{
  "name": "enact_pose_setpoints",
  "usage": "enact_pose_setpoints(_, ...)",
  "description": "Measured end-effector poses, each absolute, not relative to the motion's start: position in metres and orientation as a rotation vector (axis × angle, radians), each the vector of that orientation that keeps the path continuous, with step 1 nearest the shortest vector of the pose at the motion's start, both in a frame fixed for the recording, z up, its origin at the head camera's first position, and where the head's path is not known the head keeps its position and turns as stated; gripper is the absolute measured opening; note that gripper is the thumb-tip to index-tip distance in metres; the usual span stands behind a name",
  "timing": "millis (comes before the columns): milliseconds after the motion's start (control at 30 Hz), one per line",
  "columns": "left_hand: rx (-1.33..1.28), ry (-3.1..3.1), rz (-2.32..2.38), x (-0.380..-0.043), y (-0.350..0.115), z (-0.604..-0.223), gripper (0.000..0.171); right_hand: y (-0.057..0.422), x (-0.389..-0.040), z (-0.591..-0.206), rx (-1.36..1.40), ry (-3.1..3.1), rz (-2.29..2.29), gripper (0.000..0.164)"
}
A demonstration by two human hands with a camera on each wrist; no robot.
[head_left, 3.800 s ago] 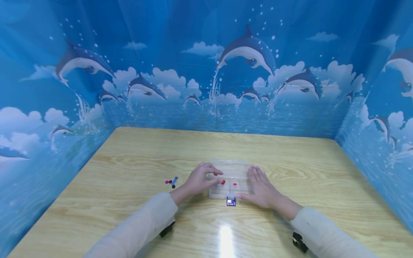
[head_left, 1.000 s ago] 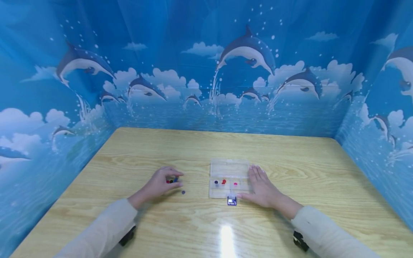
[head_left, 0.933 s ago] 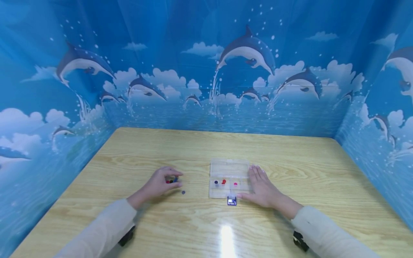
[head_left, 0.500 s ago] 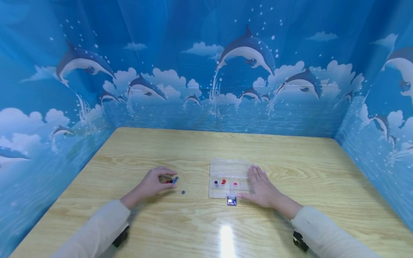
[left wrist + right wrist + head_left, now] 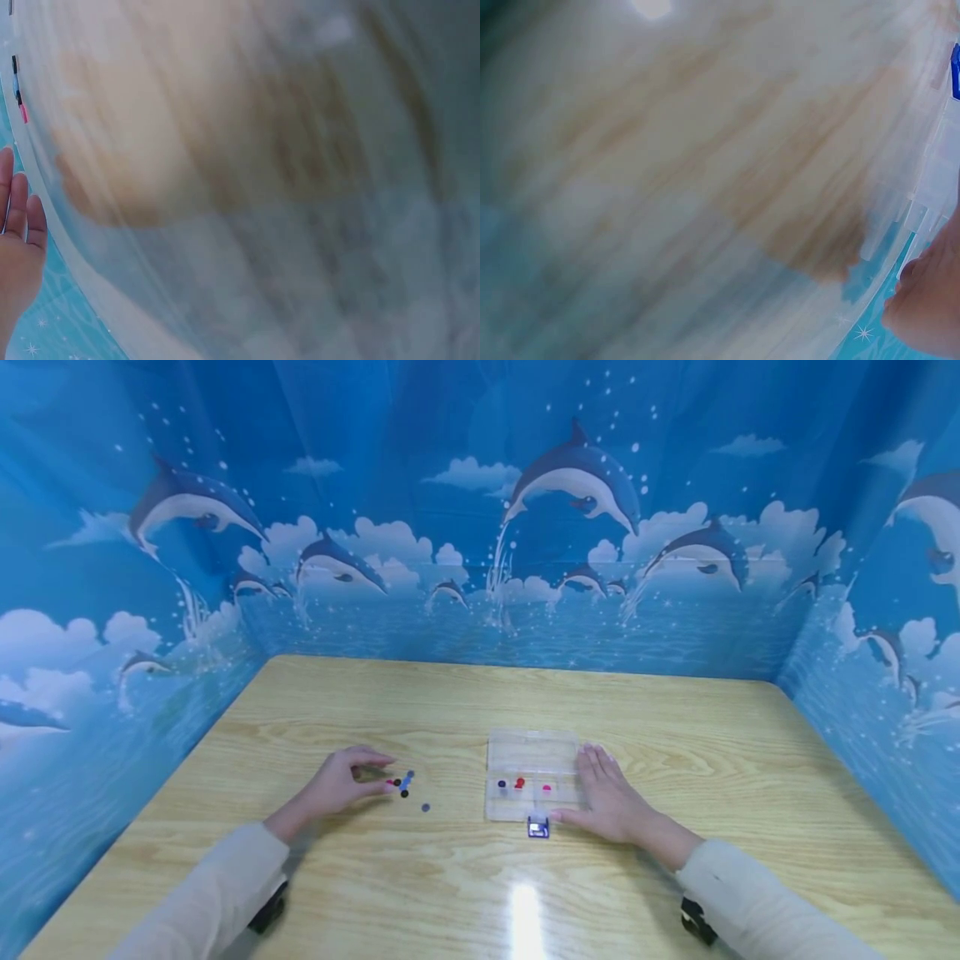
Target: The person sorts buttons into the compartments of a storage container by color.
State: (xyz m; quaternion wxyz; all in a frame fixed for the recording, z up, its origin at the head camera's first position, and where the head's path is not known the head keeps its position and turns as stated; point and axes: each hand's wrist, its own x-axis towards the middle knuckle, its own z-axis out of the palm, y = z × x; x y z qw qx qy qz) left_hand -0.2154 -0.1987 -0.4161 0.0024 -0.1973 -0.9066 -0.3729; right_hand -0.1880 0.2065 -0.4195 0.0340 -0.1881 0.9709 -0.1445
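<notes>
As the left hand eases leftward, finger and thumb apart, the loose coloured pieces lie uncovered beside it, still outside the clear box that the straight-fingered right hand touches.

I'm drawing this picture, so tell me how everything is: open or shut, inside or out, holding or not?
Clear box: open, lid laid back.
Dark blue piece, red pieces, pink piece: inside the box.
Piece cluster: bunched on the table.
Single dark piece: lying alone.
Left hand: thumb and fingers apart, no piece visibly held.
Right hand: fingers straight, at the box's right edge.
</notes>
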Motion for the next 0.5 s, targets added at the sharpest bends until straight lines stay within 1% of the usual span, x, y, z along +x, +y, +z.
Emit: enact_pose_setpoints(500,-0.631,-2.865,-1.18,-0.2168,-0.2031,-0.4216,0.034,0.2061,-0.1876,-0.4192,-0.581,2.984,-0.442,0.103)
